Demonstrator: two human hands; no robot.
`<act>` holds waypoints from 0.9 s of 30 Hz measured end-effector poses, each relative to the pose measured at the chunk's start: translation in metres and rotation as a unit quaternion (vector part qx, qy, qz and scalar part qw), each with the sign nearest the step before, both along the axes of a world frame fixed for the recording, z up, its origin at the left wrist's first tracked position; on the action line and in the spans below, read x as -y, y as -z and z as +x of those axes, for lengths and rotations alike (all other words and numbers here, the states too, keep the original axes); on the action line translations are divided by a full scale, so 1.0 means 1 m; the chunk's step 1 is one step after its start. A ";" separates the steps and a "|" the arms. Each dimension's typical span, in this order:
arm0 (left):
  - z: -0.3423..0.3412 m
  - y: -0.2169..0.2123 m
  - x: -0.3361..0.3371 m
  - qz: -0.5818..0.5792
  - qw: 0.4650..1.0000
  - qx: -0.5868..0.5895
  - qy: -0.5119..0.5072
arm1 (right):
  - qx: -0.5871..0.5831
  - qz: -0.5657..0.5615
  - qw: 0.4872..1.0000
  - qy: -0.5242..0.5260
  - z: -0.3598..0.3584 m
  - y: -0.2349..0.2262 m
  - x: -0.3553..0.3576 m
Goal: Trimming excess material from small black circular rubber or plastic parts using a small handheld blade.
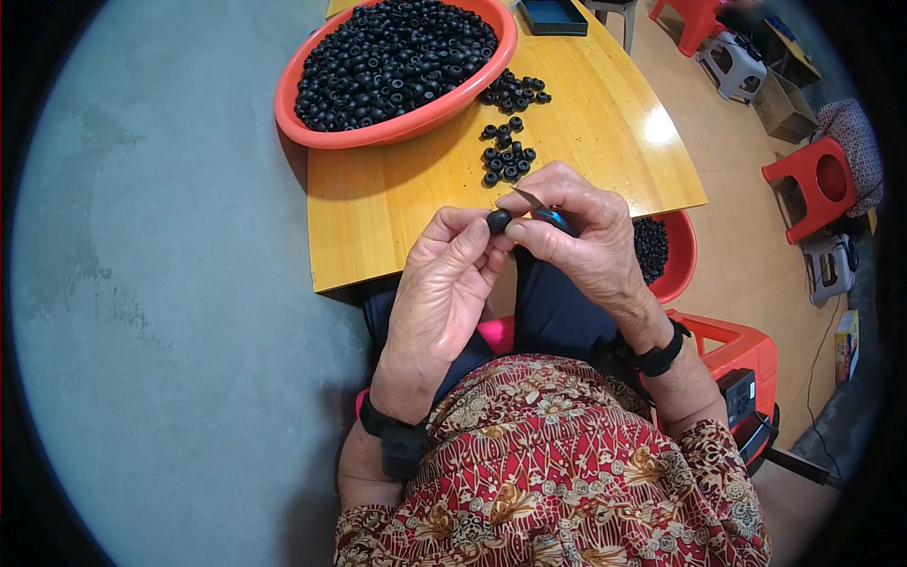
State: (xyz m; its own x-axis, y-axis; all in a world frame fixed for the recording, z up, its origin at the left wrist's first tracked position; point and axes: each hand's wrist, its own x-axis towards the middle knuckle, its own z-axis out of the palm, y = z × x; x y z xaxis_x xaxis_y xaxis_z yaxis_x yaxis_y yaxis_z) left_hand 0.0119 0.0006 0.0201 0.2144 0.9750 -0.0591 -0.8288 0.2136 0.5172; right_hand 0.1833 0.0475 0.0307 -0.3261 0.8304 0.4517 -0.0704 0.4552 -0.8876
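Note:
Between the thumb and fingers of my left hand is pinched a small round black rubber piece. My right hand is closed on a small knife with a blue handle; its thin blade points up and left, just above the black piece. The right thumb tip touches or nearly touches the piece's right side. Beyond my hands, several loose black pieces lie on the yellow table, in a small group and a larger pile farther back.
A red basin heaped with black pieces stands at the table's far left. Another red basin with black pieces sits lower, right of the table. A dark tray lies at the back. Red stools stand to the right, one close beside me.

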 end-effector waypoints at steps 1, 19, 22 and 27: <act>0.000 0.001 0.000 -0.003 1.000 -0.005 -0.004 | 0.003 -0.024 1.000 0.005 -0.001 -0.001 0.002; -0.001 0.005 -0.002 -0.026 0.999 -0.030 -0.005 | 0.081 0.135 0.985 0.069 -0.003 0.001 0.005; -0.002 0.011 -0.003 -0.048 0.999 0.023 -0.006 | 0.102 0.181 0.973 0.099 -0.005 0.001 0.006; -0.001 0.012 -0.004 -0.043 0.999 0.025 -0.011 | 0.130 0.236 0.955 0.127 -0.007 0.003 0.007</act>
State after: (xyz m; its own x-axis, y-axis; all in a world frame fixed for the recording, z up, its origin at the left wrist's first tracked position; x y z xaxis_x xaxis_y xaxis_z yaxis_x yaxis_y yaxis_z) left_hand 0.0111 0.0043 0.0077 0.1975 0.9712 -0.1333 -0.8586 0.2369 0.4547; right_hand 0.1766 0.0407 0.0280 -0.2933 0.6219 0.7261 0.2902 0.7816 -0.5521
